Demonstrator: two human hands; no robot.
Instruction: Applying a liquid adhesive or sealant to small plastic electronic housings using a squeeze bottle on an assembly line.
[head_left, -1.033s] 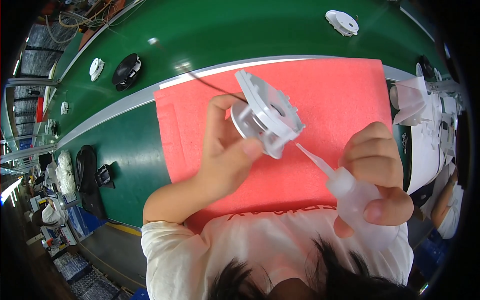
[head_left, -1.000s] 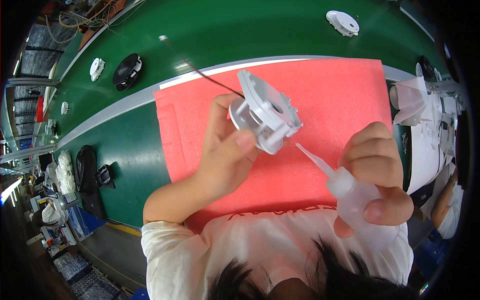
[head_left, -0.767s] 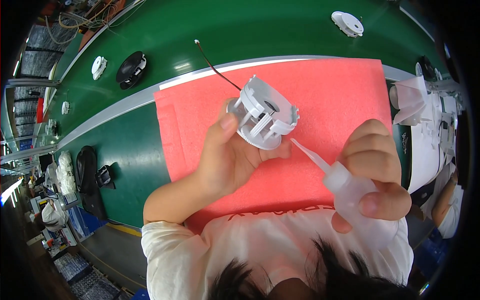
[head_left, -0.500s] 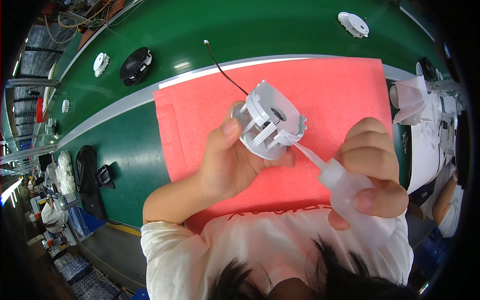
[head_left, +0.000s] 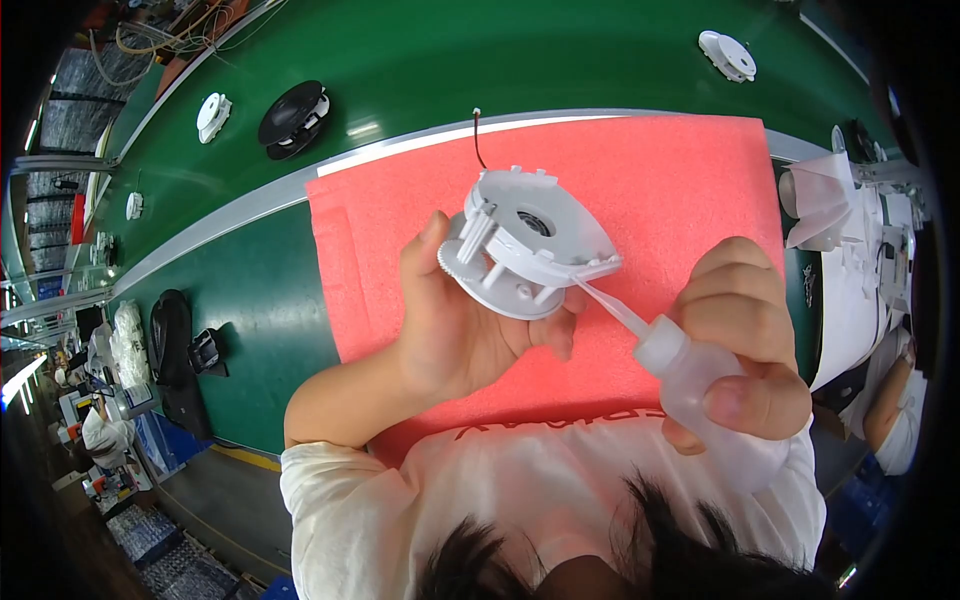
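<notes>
Above a pink foam mat, my left hand holds a white plastic housing from below and the left side. The housing has a toothed round base, short posts and a dark round opening in its upper shell. A thin dark wire with a small white plug sticks out behind it. My right hand is wrapped round a translucent squeeze bottle. The bottle's narrow tapered nozzle points up-left, its tip at the housing's lower right edge; whether it touches I cannot tell.
Beyond the mat, a green conveyor belt carries white parts and a black round part. At left on the green table lie a black curved item and a small black part. White paper stands at right.
My left hand has turned the housing, so its wire now points straight back and a different edge meets the nozzle. The belt parts have shifted right. My right hand hardly moved.
</notes>
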